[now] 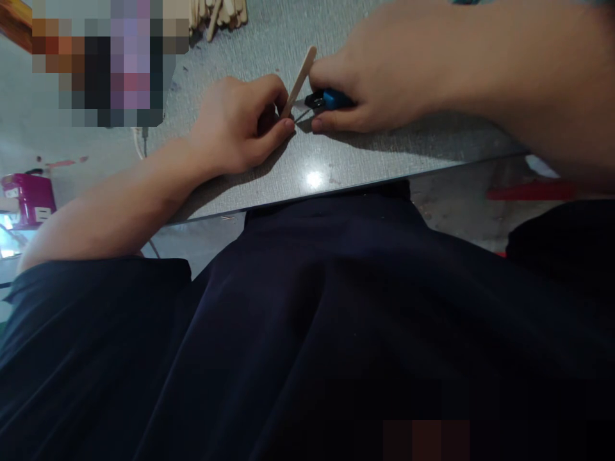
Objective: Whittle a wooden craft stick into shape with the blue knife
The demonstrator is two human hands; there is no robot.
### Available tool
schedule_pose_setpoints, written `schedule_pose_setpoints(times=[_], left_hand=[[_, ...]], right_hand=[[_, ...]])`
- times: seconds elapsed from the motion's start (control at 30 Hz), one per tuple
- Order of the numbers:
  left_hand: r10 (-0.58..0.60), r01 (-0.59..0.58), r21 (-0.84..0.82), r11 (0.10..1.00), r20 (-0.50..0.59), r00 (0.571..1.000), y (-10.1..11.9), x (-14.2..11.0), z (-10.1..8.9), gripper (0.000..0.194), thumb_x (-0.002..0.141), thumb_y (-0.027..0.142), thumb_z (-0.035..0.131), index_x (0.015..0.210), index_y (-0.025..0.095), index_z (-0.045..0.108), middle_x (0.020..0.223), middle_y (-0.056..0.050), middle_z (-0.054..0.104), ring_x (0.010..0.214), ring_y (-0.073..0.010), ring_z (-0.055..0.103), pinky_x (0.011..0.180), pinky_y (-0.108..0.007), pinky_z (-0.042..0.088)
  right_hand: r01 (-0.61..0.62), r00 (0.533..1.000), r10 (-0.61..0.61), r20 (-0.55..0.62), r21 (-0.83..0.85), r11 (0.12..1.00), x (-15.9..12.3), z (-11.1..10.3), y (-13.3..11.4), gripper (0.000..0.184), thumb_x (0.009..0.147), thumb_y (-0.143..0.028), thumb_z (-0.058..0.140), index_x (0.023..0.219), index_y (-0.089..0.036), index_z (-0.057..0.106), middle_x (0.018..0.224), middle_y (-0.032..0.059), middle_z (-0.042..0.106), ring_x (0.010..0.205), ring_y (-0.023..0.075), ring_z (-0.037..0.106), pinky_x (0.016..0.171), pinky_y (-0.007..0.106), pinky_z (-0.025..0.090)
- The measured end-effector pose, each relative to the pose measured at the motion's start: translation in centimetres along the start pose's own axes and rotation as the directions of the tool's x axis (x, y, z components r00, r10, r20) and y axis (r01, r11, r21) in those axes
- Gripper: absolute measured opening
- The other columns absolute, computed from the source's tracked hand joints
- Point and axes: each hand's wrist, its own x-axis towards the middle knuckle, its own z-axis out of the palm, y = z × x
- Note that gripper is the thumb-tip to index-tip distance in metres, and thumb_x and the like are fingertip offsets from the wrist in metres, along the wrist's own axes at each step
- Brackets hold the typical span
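A flat wooden craft stick (301, 82) slants up and to the right over the grey table. My left hand (240, 121) is closed, pinching the stick's lower end between thumb and fingers. In my right hand (348, 86) is a blue-and-black cutter knife (336, 98), partly covered by the fingers and palm. Its thin metal blade points left, close to the stick's lower end beside my left thumb. Whether blade and stick touch I cannot tell.
A pile of wooden craft sticks (225, 11) lies at the table's far side. The near edge of the grey table (269, 186) runs just in front of my dark clothing. A magenta box-like object (32, 200) is at far left, with a cable (140, 144) nearer. A blurred patch hides the upper left.
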Motion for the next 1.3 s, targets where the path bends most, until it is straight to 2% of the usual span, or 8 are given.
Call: schedule_pose_setpoints(times=[0.13, 0.3, 0.53, 0.67, 0.8, 0.93, 1.0, 1.3], left_hand=[[-0.001, 0.001, 0.000, 1.000, -0.001, 1.000, -0.04, -0.03, -0.06, 0.040, 0.106, 0.068, 0.063, 0.128, 0.047, 0.088, 0.093, -0.005, 0.087, 0.099, -0.0438, 0.085, 0.091, -0.068, 0.059], [-0.005, 0.005, -0.007, 1.000, 0.018, 1.000, 0.05, -0.04, -0.14, 0.040, 0.109, 0.068, 0.063, 0.131, 0.047, 0.089, 0.100, -0.005, 0.091, 0.099, -0.0431, 0.085, 0.093, -0.070, 0.060], [-0.011, 0.010, 0.004, 1.000, 0.015, 1.000, 0.03, -0.02, -0.11, 0.039, 0.107, 0.069, 0.062, 0.127, 0.046, 0.088, 0.097, -0.006, 0.089, 0.096, -0.0434, 0.084, 0.089, -0.069, 0.057], [-0.001, 0.001, 0.004, 1.000, 0.007, 1.000, 0.02, -0.03, -0.15, 0.036, 0.108, 0.067, 0.062, 0.126, 0.045, 0.085, 0.092, -0.005, 0.086, 0.090, -0.0404, 0.081, 0.087, -0.067, 0.057], [-0.011, 0.010, 0.040, 0.999, 0.012, 1.000, -0.02, -0.03, 0.08, 0.042, 0.108, 0.066, 0.059, 0.128, 0.040, 0.085, 0.099, -0.007, 0.088, 0.090, -0.0394, 0.082, 0.091, -0.065, 0.059], [-0.021, 0.021, 0.065, 0.998, 0.007, 1.000, -0.06, -0.11, 0.26, 0.044, 0.112, 0.064, 0.058, 0.134, 0.036, 0.084, 0.102, -0.007, 0.087, 0.097, -0.0376, 0.086, 0.097, -0.061, 0.061], [-0.017, 0.016, 0.070, 0.997, 0.013, 1.000, -0.05, -0.13, 0.19, 0.043, 0.112, 0.063, 0.056, 0.133, 0.037, 0.084, 0.101, -0.006, 0.087, 0.095, -0.0376, 0.085, 0.096, -0.061, 0.060], [-0.003, 0.003, 0.044, 0.999, 0.008, 1.000, -0.24, -0.02, 0.11, 0.040, 0.110, 0.063, 0.058, 0.130, 0.040, 0.085, 0.098, -0.007, 0.087, 0.091, -0.0405, 0.084, 0.091, -0.064, 0.059]], right_hand=[[0.013, 1.000, -0.014, -0.015, -0.037, 0.999, -0.02, 0.04, -0.03, 0.094, 0.133, -0.088, 0.033, 0.129, -0.011, 0.086, 0.096, 0.0145, 0.086, 0.102, 0.0474, 0.096, 0.084, 0.057, 0.080], [0.018, 1.000, -0.019, -0.022, -0.048, 0.999, -0.02, 0.07, -0.07, 0.098, 0.132, -0.091, 0.030, 0.126, -0.011, 0.086, 0.088, 0.0131, 0.083, 0.099, 0.0443, 0.096, 0.083, 0.053, 0.079], [0.025, 0.999, -0.024, -0.026, 0.012, 1.000, 0.12, 0.38, 0.21, 0.095, 0.132, -0.088, 0.035, 0.135, -0.008, 0.085, 0.109, 0.0216, 0.089, 0.112, 0.0542, 0.096, 0.091, 0.068, 0.080], [0.022, 1.000, -0.021, -0.021, 0.027, 0.999, 0.15, 0.53, 0.14, 0.096, 0.132, -0.088, 0.036, 0.140, -0.006, 0.086, 0.113, 0.0239, 0.090, 0.114, 0.0556, 0.095, 0.093, 0.069, 0.079], [0.040, 0.998, -0.040, -0.038, 0.001, 0.999, 0.22, 0.50, 0.14, 0.097, 0.132, -0.088, 0.034, 0.134, -0.007, 0.087, 0.106, 0.0208, 0.088, 0.106, 0.0518, 0.095, 0.086, 0.062, 0.078], [0.062, 0.995, -0.068, -0.071, -0.080, 0.995, 0.34, 0.55, 0.32, 0.097, 0.131, -0.089, 0.027, 0.125, -0.011, 0.086, 0.085, 0.0100, 0.078, 0.092, 0.0434, 0.094, 0.075, 0.048, 0.074], [0.062, 0.995, -0.070, -0.071, -0.100, 0.993, 0.31, 0.52, 0.34, 0.097, 0.131, -0.089, 0.025, 0.122, -0.013, 0.085, 0.081, 0.0075, 0.075, 0.088, 0.0417, 0.093, 0.072, 0.045, 0.073], [0.040, 0.999, -0.041, -0.023, -0.059, 0.997, 0.17, 0.22, 0.02, 0.091, 0.134, -0.088, 0.031, 0.127, -0.013, 0.082, 0.094, 0.0132, 0.083, 0.096, 0.0487, 0.095, 0.075, 0.052, 0.075]])
